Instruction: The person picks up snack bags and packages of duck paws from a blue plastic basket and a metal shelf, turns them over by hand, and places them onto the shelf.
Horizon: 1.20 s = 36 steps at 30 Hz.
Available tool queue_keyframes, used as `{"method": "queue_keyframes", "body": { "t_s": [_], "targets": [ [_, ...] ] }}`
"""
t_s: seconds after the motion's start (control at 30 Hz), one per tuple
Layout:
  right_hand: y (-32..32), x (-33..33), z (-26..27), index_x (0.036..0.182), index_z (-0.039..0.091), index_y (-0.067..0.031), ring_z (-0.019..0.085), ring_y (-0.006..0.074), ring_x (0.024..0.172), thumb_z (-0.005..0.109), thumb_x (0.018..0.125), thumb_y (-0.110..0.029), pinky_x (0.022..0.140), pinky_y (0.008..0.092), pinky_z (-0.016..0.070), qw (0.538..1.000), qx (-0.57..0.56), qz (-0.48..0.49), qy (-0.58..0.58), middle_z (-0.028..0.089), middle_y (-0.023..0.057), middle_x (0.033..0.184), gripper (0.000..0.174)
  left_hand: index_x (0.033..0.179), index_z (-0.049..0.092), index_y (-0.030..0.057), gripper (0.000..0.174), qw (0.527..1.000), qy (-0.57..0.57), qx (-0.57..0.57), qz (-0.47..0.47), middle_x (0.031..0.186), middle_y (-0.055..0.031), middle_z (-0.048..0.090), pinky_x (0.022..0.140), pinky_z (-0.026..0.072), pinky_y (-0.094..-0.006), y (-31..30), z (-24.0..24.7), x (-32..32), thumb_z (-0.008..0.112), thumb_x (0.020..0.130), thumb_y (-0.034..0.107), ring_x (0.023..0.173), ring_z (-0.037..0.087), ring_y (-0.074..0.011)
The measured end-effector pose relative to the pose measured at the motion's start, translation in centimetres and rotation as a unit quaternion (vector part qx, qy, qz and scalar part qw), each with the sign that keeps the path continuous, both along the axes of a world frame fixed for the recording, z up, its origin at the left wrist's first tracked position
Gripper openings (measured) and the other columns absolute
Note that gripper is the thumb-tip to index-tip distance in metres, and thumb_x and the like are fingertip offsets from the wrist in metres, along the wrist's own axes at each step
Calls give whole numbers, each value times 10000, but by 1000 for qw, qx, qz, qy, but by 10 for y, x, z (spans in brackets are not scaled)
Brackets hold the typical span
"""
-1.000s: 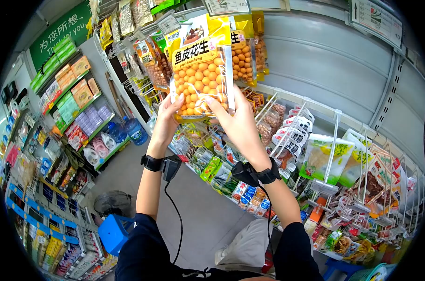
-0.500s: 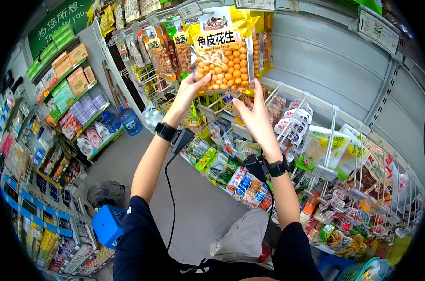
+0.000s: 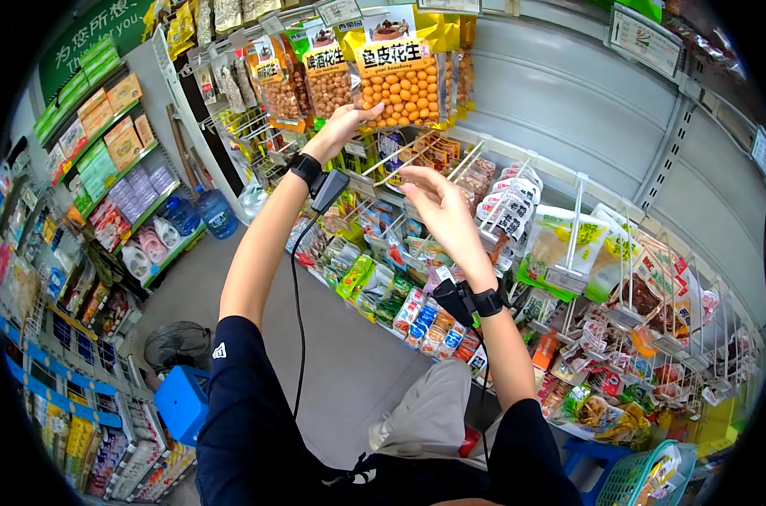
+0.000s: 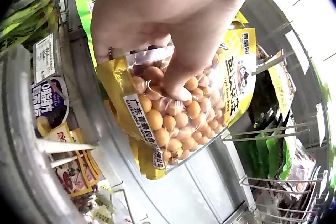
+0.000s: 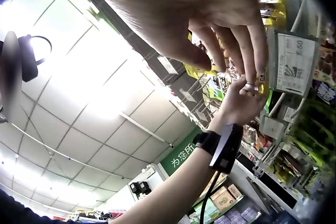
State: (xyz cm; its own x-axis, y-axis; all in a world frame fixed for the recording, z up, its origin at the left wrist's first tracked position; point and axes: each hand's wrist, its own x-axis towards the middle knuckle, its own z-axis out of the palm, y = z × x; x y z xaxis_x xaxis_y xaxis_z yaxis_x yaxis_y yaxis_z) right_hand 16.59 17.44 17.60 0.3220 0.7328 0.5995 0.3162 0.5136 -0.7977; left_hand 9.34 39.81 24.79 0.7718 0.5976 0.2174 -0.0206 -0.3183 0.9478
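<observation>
A yellow bag of round coated peanuts (image 3: 400, 91) hangs on the upper rack in the head view, in front of similar bags. The left hand (image 3: 342, 131) is at its lower left corner. In the left wrist view the left hand (image 4: 168, 19) grips the bag's bottom edge, its thumb lying on the clear front of the peanut bag (image 4: 181, 124) and its other fingers behind. The right hand (image 3: 438, 211), off the bag, hovers below and to the right with bent, spread fingers and holds nothing. In the right wrist view the right hand (image 5: 210, 19) partly covers the bags.
Bags of brown peanuts (image 3: 328, 76) hang just left. Below are wire hooks, packed lower racks and white-green bags (image 3: 562, 244). A shelf of boxes stands at the left, with a fan (image 3: 177, 346) and a blue stool (image 3: 180, 403) on the floor. A teal basket (image 3: 644, 481) is at lower right.
The peanut bag has moved up and away from the body, to the row of hanging bags. The right hand has let go of it and dropped lower; the left hand has stayed on it.
</observation>
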Motion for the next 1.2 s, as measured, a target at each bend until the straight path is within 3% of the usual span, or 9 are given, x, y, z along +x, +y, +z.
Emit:
{"method": "queue_keyframes", "body": {
  "t_s": [0.3,0.5,0.7,0.73,0.97,1.03,1.1,1.13,1.2],
  "targets": [
    [-17,-10,-6,1086,538,19,598,174,930,505,874,-91,825,284,466,999,-19,28,22,605,113,1033,241,1269,408,12,701,999,32,18,2,1329,-125,378,1050,156,-465,3,-1,9,613,784,475,1279,254,-247],
    [-42,-8,-17,1134,504,2,607,166,894,469,893,-99,773,271,471,996,-63,45,50,613,135,1010,264,1327,236,-38,827,999,-10,-27,-19,1392,-150,210,1073,203,-447,26,-18,7,612,789,465,1296,214,-251],
    [-64,-9,-42,1137,509,-13,611,149,877,471,905,-149,711,244,457,993,-86,37,71,627,127,991,271,1311,293,-41,832,999,-11,32,-9,1333,-160,334,1005,311,-416,3,-14,-18,605,774,513,1251,312,-234],
    [-68,-10,-47,1143,505,-16,611,152,878,471,904,-144,731,248,461,992,-98,29,67,627,125,996,273,1229,429,-19,732,995,-56,44,75,1242,-138,464,952,341,-377,-6,-20,-19,599,769,524,1167,413,-227],
    [-107,-10,-80,1140,499,-1,602,176,916,451,904,-99,762,273,483,987,-90,23,131,617,132,1016,260,1198,440,-32,642,952,-122,191,208,1062,-164,566,861,419,-338,25,-54,-24,627,783,421,980,544,-251],
    [-120,-13,-85,1137,496,9,604,185,916,432,908,-84,778,281,484,984,-98,7,150,614,141,1015,255,1243,398,-11,619,931,-130,259,222,1163,-195,496,904,385,-382,2,-45,-24,601,808,379,1081,475,-285],
    [-132,-12,-94,1132,507,6,611,198,900,420,921,-138,799,290,482,980,-135,-14,148,615,141,1006,269,1304,324,21,646,859,-125,403,290,1301,-218,350,970,310,-434,-26,-33,-18,570,826,380,1214,321,-331],
    [-136,-10,-103,1134,506,6,611,198,902,419,921,-140,802,287,481,981,-132,-9,139,614,140,1008,273,1349,245,50,695,867,-134,403,261,1382,-229,198,1020,209,-486,-40,-26,-14,547,831,403,1288,152,-370],
    [-151,-10,-112,1134,506,8,610,199,905,420,920,-140,803,286,481,979,-144,-24,141,614,140,1011,274,1397,166,120,805,863,-141,417,248,1410,-282,49,1035,112,-537,-56,-11,0,547,800,502,1316,21,-415]
  ]
}}
